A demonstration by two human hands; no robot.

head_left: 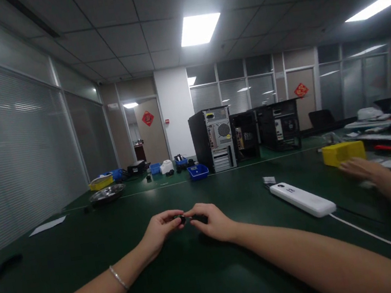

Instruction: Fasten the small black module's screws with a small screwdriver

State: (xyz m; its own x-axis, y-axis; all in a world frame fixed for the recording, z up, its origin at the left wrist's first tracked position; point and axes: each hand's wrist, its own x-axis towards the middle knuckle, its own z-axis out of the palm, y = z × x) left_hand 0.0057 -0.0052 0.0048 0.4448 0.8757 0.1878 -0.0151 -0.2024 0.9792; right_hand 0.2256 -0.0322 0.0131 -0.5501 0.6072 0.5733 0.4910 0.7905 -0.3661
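In front of me, just above the dark green tabletop (186, 276), my left hand (160, 230) pinches a small dark round part (181, 219) between thumb and fingers. The part is too small for me to tell its kind. From the other side my right hand (212, 220) comes up against it, index fingertip at its edge and thumb bent below. Something dark shows between that thumb and finger, but I cannot make it out. A silvery bracelet (119, 277) circles my left wrist.
A white power strip (302, 198) with its cable lies to the right. Beyond it, another person's hand (360, 170) is beside a yellow bin (343, 153). Computer cases (212, 139) stand at the back, near a blue tray (198, 172). A metal dish (107, 194) sits back left.
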